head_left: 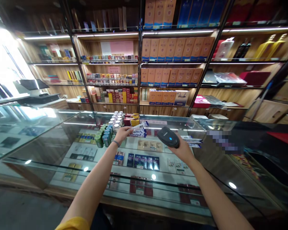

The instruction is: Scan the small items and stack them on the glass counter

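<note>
My left hand (123, 134) pinches the near end of a slim white-and-blue packet (139, 126) above the glass counter. Under it, more blue-and-white packets (138, 133) lie in a pile on the glass. My right hand (182, 149) is wrapped around a black handheld barcode scanner (168, 137), its head turned toward the left and a blue light glowing on top. Just right of the scanner, another few slim packets (193, 140) rest on the counter, partly hidden by my hand. What is printed on the packets is too small to read.
Green and blue cans (103, 135), white-topped containers (116, 118) and red-and-yellow packs (131, 120) stand left of the packets. The glass display counter (62, 153) holds boxed goods beneath its top. Behind rise lit wooden shelves with orange boxes (170, 49). A monitor (33, 84) stands far left.
</note>
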{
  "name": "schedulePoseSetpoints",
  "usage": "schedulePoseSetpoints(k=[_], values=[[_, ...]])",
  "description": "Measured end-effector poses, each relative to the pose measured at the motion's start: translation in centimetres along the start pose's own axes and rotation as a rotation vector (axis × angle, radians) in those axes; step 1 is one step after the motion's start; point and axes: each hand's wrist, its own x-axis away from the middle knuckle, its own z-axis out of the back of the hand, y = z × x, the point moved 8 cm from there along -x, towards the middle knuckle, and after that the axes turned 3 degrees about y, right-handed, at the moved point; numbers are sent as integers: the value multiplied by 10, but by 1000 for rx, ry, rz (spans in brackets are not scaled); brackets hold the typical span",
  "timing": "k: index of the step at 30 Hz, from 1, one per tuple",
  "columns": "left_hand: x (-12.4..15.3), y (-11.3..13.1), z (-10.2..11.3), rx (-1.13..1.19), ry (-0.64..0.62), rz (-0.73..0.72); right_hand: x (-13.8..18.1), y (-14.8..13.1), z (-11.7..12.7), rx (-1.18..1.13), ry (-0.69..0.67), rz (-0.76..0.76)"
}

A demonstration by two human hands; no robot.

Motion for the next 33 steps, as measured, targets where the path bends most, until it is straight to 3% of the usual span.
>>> schedulePoseSetpoints(k=[9,18,22,26,33], values=[[7,10,5,-79,-2,-28,10,-15,-11,81,-133,48],[10,13,6,39,11,-21,11,-9,-6,81,-95,0],[11,17,14,-67,39,-57,9,-6,-1,117,-45,-10],[10,18,18,-227,-12,-153,9,-4,3,114,-21,-2],[16,22,2,-487,-214,-419,7,3,5,88,-8,-31]])
